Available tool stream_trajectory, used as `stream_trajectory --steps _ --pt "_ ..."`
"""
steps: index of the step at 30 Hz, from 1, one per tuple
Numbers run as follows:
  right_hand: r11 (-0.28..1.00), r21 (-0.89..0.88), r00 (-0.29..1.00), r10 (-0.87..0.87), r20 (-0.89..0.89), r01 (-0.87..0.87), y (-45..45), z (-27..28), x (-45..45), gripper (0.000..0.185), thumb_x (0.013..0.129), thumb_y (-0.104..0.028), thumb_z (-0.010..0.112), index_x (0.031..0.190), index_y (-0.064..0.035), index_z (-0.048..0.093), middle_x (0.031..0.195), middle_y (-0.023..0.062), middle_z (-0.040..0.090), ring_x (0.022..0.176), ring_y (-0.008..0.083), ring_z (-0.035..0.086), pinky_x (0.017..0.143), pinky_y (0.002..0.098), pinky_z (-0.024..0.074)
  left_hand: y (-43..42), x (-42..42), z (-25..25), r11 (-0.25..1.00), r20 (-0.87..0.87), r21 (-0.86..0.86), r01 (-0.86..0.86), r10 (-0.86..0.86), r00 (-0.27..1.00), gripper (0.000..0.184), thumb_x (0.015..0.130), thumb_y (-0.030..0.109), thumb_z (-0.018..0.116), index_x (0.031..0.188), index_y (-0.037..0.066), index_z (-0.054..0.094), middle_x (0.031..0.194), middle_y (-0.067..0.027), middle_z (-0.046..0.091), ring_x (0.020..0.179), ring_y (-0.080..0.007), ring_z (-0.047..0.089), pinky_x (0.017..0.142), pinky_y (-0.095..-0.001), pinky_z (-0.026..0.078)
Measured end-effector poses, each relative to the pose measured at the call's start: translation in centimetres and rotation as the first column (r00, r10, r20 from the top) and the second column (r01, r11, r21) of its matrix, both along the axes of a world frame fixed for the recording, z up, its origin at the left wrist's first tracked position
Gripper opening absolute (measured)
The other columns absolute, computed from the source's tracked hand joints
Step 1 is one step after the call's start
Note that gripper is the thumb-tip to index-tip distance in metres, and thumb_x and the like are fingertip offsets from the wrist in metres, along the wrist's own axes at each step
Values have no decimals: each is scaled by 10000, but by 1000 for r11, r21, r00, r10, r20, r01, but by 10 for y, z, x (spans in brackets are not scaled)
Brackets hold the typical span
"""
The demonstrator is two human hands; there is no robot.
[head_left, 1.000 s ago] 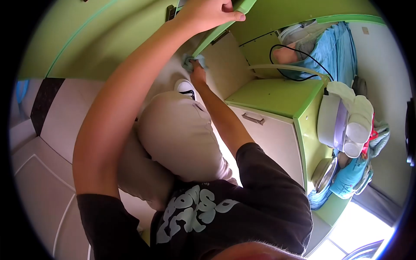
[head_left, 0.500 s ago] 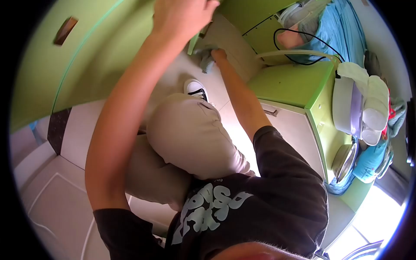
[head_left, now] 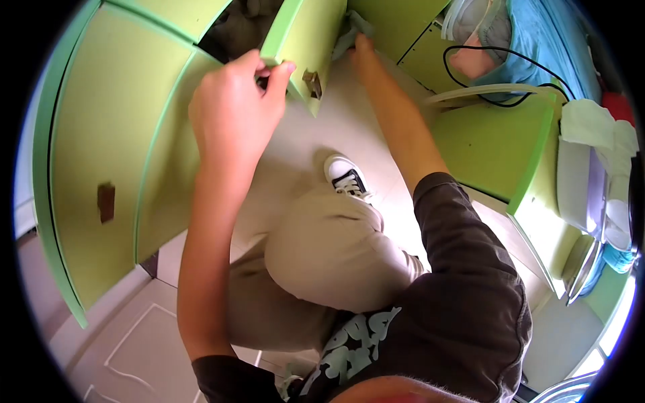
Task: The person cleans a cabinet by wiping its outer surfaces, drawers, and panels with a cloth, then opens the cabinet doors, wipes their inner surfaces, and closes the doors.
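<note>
My left hand is closed on the edge of an open green cabinet door, its thumb and fingers pinching the near corner. The door has a dark metal handle on its outer face. Behind it, the dark cabinet opening holds something I cannot make out. Farther off, my right hand grips a grey cloth beside the door's outer face. Whether the cloth touches the door I cannot tell.
Closed green cabinet fronts stand on the left. To the right is a low green cabinet with a black cable looped over it. Blue fabric and white containers crowd the right side. My shoe rests on the tiled floor.
My view has shifted, bringing the cabinet door and its opening fully into sight. My left hand appears lower and is on the door's edge. My right hand with the cloth appears higher, closer to the door.
</note>
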State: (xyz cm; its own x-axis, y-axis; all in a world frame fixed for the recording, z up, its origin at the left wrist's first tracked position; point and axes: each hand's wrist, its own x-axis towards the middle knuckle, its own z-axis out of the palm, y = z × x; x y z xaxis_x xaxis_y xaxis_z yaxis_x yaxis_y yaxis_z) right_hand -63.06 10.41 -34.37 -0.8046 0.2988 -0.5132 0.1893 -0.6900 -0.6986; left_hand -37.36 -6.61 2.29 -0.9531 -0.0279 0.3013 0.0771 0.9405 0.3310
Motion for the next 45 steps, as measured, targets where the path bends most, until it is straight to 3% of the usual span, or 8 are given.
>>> stream_trajectory --steps 4,6,11,15,23,32,37,45 --pt "963 242 989 138 -59 -120 -6 -6 -25 418 943 -153 522 1348 -49 528 1236 151 603 1124 328 573 925 449 474 -11 -2 -3 994 6 108 -21 20 1000 277 841 315 745 790 47 697 537 -77 604 458 -201 587 463 -333 426" --pt "632 754 964 267 5 -179 -8 -40 -33 392 950 -137 536 1332 -49 547 1277 142 601 1167 312 558 989 398 440 -12 -2 2 981 91 173 -83 68 994 273 844 301 754 814 35 699 531 -77 598 446 -175 572 460 -314 415" --pt "511 859 930 309 -197 12 -21 -50 37 361 940 -118 551 1293 -45 578 1143 136 666 1080 290 610 924 376 467 -10 -3 6 982 118 177 -71 50 992 296 862 278 746 829 -10 684 547 -88 591 443 -158 550 462 -296 403" --pt "742 618 916 392 -88 -258 -38 11 129 384 953 -76 536 1336 -69 562 1185 115 664 1050 233 623 879 365 482 -15 -3 5 982 115 183 -48 27 993 298 881 282 726 834 -9 685 579 -96 604 464 -154 559 469 -293 406" --pt "837 546 704 408 -581 -35 -60 162 163 569 881 122 442 1413 -70 502 1529 179 412 1439 244 350 1125 298 306 -35 -10 1 991 59 117 -58 51 997 303 906 289 695 846 -7 674 709 -147 674 571 -260 625 548 -367 474" --pt "883 460 870 155 -469 91 -24 122 10 454 939 10 508 1386 -69 529 1342 102 593 1211 215 546 1040 331 403 -26 -6 4 986 71 156 -51 41 997 293 916 248 691 848 -35 652 718 -135 668 592 -201 605 560 -332 476" --pt "916 376 968 207 -140 -141 -42 -48 -11 443 973 -163 540 1407 -85 495 1381 106 553 1248 251 517 1038 380 401 -24 -4 3 983 61 177 -44 34 998 281 916 250 678 850 -22 658 770 -175 690 649 -286 683 582 -383 511" --pt "969 83 902 247 -353 -233 -25 135 34 461 1004 -138 503 1453 -112 404 1451 31 469 1337 218 406 1127 425 294 -26 -4 -1 989 46 136 -62 56 997 307 932 268 665 867 -32 647 723 -179 660 618 -281 645 594 -379 489"
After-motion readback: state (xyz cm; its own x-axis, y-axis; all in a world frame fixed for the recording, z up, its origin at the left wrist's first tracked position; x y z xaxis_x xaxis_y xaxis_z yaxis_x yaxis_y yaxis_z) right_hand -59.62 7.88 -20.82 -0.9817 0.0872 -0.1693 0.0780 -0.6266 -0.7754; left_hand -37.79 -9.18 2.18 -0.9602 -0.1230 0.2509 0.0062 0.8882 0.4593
